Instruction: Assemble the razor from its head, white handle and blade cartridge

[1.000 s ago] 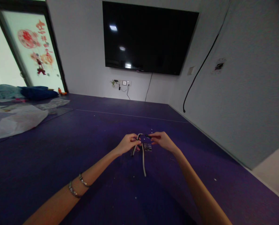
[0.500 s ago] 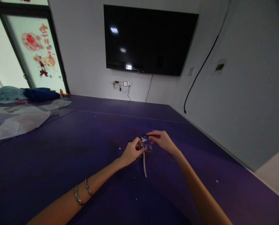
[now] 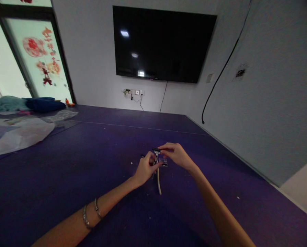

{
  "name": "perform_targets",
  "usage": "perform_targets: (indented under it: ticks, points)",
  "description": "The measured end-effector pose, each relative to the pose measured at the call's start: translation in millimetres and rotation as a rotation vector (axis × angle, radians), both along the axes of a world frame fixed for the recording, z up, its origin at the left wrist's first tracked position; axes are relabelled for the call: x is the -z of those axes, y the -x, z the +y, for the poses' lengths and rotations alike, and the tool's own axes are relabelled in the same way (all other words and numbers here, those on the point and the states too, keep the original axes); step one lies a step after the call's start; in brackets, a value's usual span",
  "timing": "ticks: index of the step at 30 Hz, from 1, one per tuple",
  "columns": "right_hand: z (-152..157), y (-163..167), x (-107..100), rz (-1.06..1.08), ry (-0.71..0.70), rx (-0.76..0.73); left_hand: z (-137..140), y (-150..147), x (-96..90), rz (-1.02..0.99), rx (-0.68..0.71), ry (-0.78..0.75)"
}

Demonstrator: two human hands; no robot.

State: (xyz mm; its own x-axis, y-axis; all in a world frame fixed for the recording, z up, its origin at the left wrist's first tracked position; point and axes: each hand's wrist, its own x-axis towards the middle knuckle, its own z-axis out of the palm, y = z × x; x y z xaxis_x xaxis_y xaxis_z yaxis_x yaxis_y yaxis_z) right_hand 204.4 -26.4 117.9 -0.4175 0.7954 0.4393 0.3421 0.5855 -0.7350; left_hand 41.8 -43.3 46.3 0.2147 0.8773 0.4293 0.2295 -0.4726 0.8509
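My left hand (image 3: 145,168) is closed around the handle of what looks like a razor (image 3: 156,154), its pale T-shaped neck pointing up. Across the top of the neck lies a small black bar (image 3: 156,149), like a razor head. My right hand (image 3: 175,154) pinches the bar's right end between thumb and fingertips. Just below the hands is a small clear case (image 3: 163,162) with dark parts in it, near my left thumb. A thin, curved, cream-coloured stick (image 3: 159,183) extends toward me from under the left hand; its far end is hidden.
The hands are over a broad purple surface (image 3: 91,192) with small white specks. Plastic sheeting (image 3: 24,135) and folded blue cloth (image 3: 44,104) lie at far left. A television (image 3: 163,44) hangs on the wall ahead, and a black cable (image 3: 220,73) dangles at right.
The black bar has moved slightly left and down, from just above the pale neck to resting across it. My right hand has shifted left with it; the left hand stays nearly in place.
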Motion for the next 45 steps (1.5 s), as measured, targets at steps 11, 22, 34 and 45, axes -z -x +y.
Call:
perform_targets:
  ticks: [11,22,34,45]
  points:
    - [-0.9,0.7,0.2,0.015,0.016,-0.002,0.9,-0.2,0.4,-0.045,-0.015,0.002]
    - [-2.6,1.0,-1.3,0.001,0.009,-0.004,1.6,0.3,0.8,-0.031,-0.015,-0.008]
    - [-3.6,2.2,-1.7,-0.019,-0.011,0.007,0.1,-0.7,0.4,-0.005,-0.043,-0.017]
    - [-6.2,2.8,-4.5,-0.025,0.013,-0.001,-2.0,-1.6,-1.4,-0.039,-0.017,0.017]
